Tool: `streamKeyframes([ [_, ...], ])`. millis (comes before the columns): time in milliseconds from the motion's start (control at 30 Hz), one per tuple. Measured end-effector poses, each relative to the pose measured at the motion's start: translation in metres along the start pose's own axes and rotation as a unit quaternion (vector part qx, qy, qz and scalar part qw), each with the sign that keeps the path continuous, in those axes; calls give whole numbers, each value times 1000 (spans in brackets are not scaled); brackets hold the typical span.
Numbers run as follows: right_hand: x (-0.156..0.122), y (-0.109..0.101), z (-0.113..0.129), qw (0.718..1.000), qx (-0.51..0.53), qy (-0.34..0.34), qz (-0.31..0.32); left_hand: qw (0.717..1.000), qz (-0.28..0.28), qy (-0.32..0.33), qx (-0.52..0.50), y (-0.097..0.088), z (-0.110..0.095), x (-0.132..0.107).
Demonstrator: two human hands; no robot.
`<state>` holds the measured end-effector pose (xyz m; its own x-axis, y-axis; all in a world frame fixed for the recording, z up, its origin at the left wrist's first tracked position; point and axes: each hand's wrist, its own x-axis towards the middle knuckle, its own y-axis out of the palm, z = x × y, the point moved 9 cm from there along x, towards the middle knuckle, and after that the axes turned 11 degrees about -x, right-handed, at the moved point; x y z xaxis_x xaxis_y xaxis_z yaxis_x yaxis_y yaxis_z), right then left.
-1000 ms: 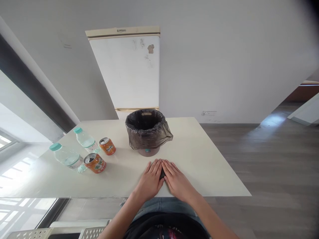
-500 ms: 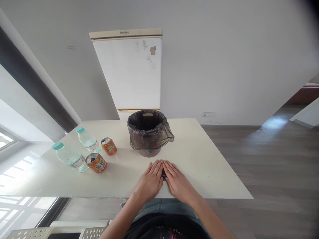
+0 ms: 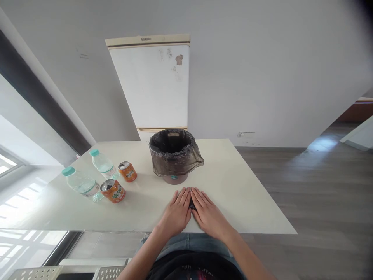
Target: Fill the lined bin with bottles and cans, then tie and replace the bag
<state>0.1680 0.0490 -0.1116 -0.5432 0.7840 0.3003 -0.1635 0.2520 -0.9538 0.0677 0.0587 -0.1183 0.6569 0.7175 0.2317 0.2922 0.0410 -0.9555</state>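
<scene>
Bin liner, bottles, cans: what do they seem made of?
Bin liner: thin plastic film, dark, half see-through, crinkled. Near bottle and far bottle: clear glossy plastic, probably; teal caps. Near can and far can: likely metal, with silvery tops and orange printed sides.

Dead ahead of your left hand [image 3: 175,212] and right hand [image 3: 208,214], both flat at lower centre, the bagged bin [image 3: 174,155] blocks the middle. Left of centre, the near can [image 3: 113,190], far can [image 3: 127,171], near bottle [image 3: 80,182] and far bottle [image 3: 101,163] crowd the table [image 3: 241,190]; its right side lies open.
</scene>
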Motion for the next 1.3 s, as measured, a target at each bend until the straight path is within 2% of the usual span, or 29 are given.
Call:
streamKeyframes([
  [367, 0, 3, 0, 1000, 0, 3, 7, 1000, 10, -2, -17, 2, 2, 0],
  [500, 0, 0, 1, 1000, 9, 4, 14, 999, -13, -9, -31, -8, -1, 1],
  [600, -1, 1, 0, 1000, 23, 4, 20, 998, -22, 2, -55, -15, -19, 1],
  [700, -3, 9, -1, 999, 30, 1, 38, 996, 0, 25, -88, -11, -44, 0],
  [767, -3, 15, -2, 998, 28, -2, 50, 995, 0, 20, -99, -6, -52, -1],
  [867, -3, 18, -3, 998, 19, -3, 54, 995, -6, 9, -101, 1, -49, -4],
  [1033, -2, 15, -4, 998, 28, 1, 56, 997, -8, 1, -80, 8, -30, -13],
  [1233, -2, 12, -5, 995, 57, 12, 77, 993, -8, 16, -115, -5, -26, -17],
  [1300, -2, 7, -3, 994, 71, 1, 84, 991, -18, 1, -132, -12, -17, -19],
])
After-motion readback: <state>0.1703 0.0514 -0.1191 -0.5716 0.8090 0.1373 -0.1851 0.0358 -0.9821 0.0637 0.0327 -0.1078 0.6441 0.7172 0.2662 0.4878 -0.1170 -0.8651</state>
